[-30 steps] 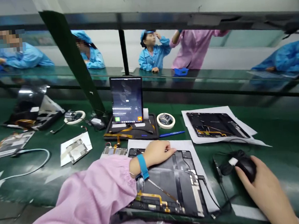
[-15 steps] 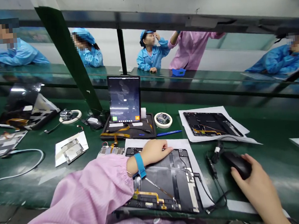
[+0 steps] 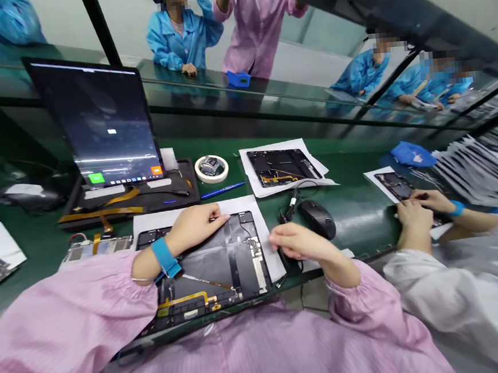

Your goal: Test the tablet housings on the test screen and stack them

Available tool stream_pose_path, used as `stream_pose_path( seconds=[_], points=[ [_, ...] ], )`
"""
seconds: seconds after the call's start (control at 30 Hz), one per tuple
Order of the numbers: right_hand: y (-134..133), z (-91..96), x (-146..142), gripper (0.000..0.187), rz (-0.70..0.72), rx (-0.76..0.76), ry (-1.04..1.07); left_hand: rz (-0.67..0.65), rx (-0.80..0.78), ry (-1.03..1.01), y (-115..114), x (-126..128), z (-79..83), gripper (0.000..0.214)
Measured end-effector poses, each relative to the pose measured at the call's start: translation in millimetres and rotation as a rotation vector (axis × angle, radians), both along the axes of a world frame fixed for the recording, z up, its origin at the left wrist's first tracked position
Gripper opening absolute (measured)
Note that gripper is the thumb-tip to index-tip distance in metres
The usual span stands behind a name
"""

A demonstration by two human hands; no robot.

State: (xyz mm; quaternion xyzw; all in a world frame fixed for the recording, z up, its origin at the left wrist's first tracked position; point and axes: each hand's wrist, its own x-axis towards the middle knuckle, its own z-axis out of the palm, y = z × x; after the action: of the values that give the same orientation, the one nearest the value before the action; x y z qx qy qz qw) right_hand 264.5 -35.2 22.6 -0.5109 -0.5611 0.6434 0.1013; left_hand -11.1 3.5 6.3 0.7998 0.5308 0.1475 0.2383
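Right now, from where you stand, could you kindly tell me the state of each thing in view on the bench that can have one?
left hand: open, resting on the opened tablet
right hand: open, fingertips at the opened tablet's edge, off the mouse
opened tablet: lying flat, insides and ribbon cable showing
upright tablet: standing, screen lit
mouse: lying untouched
tape roll: lying flat

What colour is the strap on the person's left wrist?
Bright blue: the wrist strap by the left hand shows best in the head view.
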Motion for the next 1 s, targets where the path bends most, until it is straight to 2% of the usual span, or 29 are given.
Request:
stream_pose_path(
  seconds=[0.13,0.2,0.27,0.33,0.4,0.47,0.57,0.7,0.77,0.93,1.0],
  points=[
    [-14,15.4,19,0.045,-0.405,0.222,0.246,0.012,0.019,0.020,-1,1,1.0,0.040],
    [-24,19.8,16,0.050,-0.466,0.318,0.334,0.014,0.022,0.024,-1,1,1.2,0.040],
    [-32,18.3,7,0.044,-0.361,0.376,0.311,0.011,0.018,0.021,0,1,1.2,0.040],
    [-36,11.5,-4,0.028,-0.245,0.466,0.175,0.007,0.013,0.018,0,1,0.9,0.041],
    [-36,1.5,-14,0.017,-0.222,0.576,0.009,0.008,0.008,0.020,0,1,0.5,0.041],
    [-35,-9.0,-22,0.014,-0.248,0.618,-0.072,0.011,0.004,0.023,0,1,0.2,0.041],
    [-33,-20.6,-27,0.013,-0.288,0.545,-0.023,0.012,0.002,0.022,0,1,0.0,0.041],
    [-32,-26.3,-29,0.017,-0.341,0.420,0.086,0.018,0.000,0.020,1,1,-0.3,0.041],
    [-33,-25.9,-30,0.017,-0.313,0.444,0.023,0.019,0.001,0.017,1,1,-0.7,0.040],
    [-49,-22.3,-45,0.014,-0.099,0.935,-0.540,0.021,0.005,0.012,0,2,0.2,0.040],
    [-55,-20.6,-50,0.018,-0.009,1.016,-0.628,0.025,0.009,0.015,0,2,1.0,0.039]
  ],
)
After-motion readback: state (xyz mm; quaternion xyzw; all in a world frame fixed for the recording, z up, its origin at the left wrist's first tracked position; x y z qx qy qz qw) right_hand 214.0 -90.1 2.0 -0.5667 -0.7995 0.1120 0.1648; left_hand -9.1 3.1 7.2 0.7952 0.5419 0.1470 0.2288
